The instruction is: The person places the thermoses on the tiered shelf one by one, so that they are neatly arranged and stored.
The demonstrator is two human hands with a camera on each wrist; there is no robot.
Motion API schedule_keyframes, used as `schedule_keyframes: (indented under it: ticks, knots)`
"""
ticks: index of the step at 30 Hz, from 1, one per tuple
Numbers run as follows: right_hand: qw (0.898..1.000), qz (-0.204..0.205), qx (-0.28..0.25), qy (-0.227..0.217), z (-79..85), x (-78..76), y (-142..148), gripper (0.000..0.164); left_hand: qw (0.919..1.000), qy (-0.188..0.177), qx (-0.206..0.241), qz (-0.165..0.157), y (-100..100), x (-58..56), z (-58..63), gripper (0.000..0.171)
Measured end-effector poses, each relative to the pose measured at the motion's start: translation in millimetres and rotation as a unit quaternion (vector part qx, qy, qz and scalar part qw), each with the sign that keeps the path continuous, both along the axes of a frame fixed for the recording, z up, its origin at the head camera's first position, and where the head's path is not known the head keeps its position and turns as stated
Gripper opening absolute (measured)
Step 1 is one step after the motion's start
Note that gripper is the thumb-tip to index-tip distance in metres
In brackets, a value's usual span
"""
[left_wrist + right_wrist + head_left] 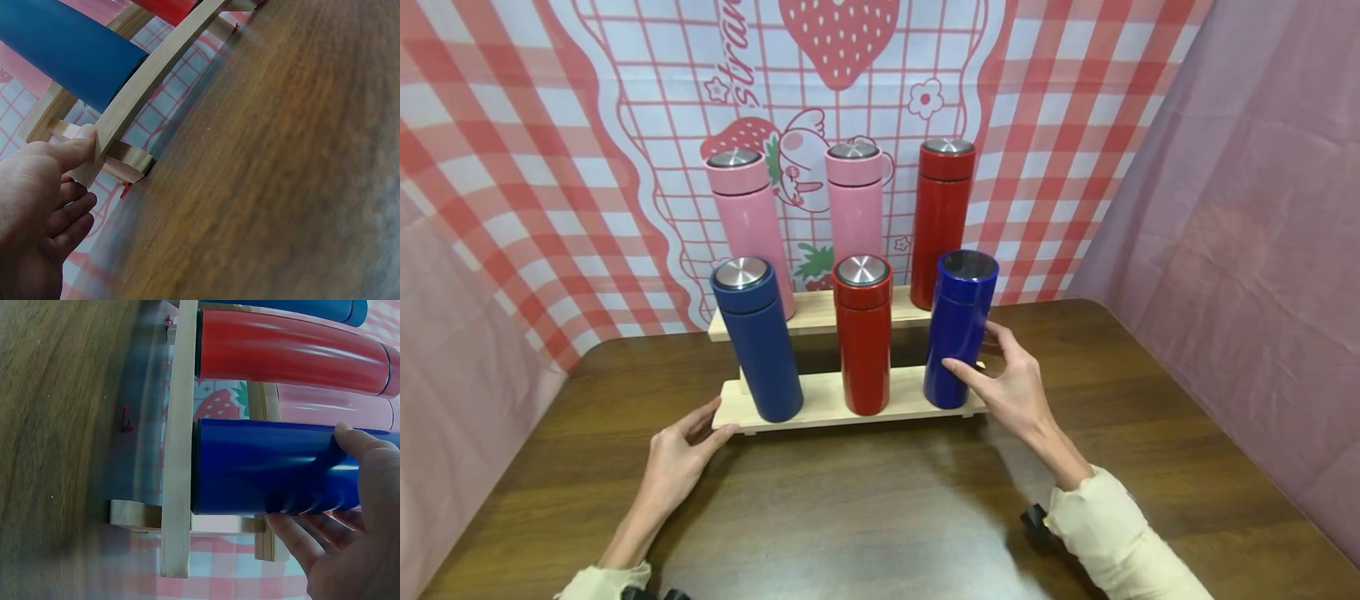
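A two-tier wooden rack (816, 402) holds insulated bottles on both levels. My right hand (1011, 387) grips the glossy blue bottle (955, 350) at the right end of the lower shelf, thumb on the near side and fingers around the far side. This bottle stands upright, its base at the shelf in the right wrist view. My left hand (679, 458) pinches the left end of the lower shelf, with the thumb (80, 145) on its edge. Close by that hand stands a matte dark blue bottle (762, 350). A red bottle (863, 350) occupies the middle of the lower shelf.
Two pink bottles (748, 217) and a taller-standing red bottle (943, 225) line the upper shelf (812, 310). The rack stands on a brown wooden table (850, 508). Behind it hangs a red-and-white checked strawberry cloth (1045, 150); pink cloth (1232, 250) hangs at the sides.
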State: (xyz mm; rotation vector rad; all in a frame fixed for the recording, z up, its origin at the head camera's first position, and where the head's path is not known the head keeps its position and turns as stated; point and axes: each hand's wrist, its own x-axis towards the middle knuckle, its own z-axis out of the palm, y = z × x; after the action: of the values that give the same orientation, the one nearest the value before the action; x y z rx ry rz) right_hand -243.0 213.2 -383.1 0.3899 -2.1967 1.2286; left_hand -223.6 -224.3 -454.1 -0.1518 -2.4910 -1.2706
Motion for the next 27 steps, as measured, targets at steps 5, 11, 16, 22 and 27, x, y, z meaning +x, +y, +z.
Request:
schedule_keyframes:
  ticks: [5, 11, 16, 22, 27]
  knots:
    - [1.0, 0.013, -0.005, -0.021, 0.7, 1.1, -0.7, 0.066, 1.0, -0.002, -0.001, 0.002, -0.1, 1.2, 0.3, 0.054]
    - [0.998, 0.03, -0.015, -0.05, -0.9, 4.8, 2.3, 0.064, 1.0, -0.005, 0.0, 0.002, -0.1, 0.2, -0.2, 0.055]
    - [0.997, 0.033, -0.008, -0.064, -7.4, 9.2, 10.4, 0.059, 1.0, -0.003, 0.003, 0.002, -0.7, 0.8, -1.0, 0.055]
    - [0.997, 0.004, 0.049, -0.06, -19.3, 18.3, 31.9, 0.058, 1.0, -0.001, -0.004, -0.002, -1.5, 2.6, -1.1, 0.056]
    - [0.988, -0.036, 0.132, -0.064, -28.2, 30.6, 54.3, 0.064, 0.9984, 0.019, -0.052, -0.006, -3.6, 5.7, -0.8, 0.062]
